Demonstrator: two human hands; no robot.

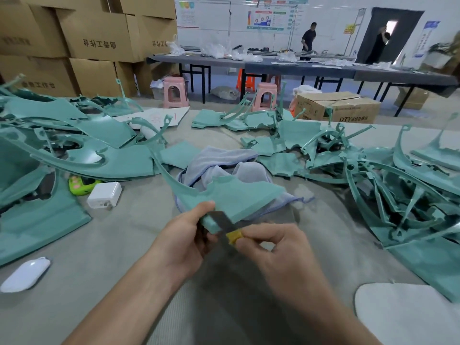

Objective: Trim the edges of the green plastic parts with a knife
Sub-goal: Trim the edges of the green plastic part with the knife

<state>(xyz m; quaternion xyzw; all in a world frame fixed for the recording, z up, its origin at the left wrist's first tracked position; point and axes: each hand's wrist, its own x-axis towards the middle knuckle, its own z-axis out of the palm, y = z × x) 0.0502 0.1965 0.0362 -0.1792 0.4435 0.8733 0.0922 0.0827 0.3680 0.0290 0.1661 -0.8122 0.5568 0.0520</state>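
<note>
grey padded worktable [129,235] in a workshop, strewn with green plastic parts left and right, cardboard boxes [94,36] stacked far left.

left hand [185,239] curled round the near corner of one green plastic part [239,195], thumb on top, fingers underneath, lifting it just above a pale cloth [219,160] at table centre. right hand [276,245] pinching a knife [227,226] by its yellow-wrapped grip, fingers bent, dark blade laid against the part's near edge beside the left thumb. heaped to the left, a pile of green parts [82,155]; tangled to the right, more green parts [388,185]. near left, a white charger [104,195] and a white mouse-like object [25,275].
</note>
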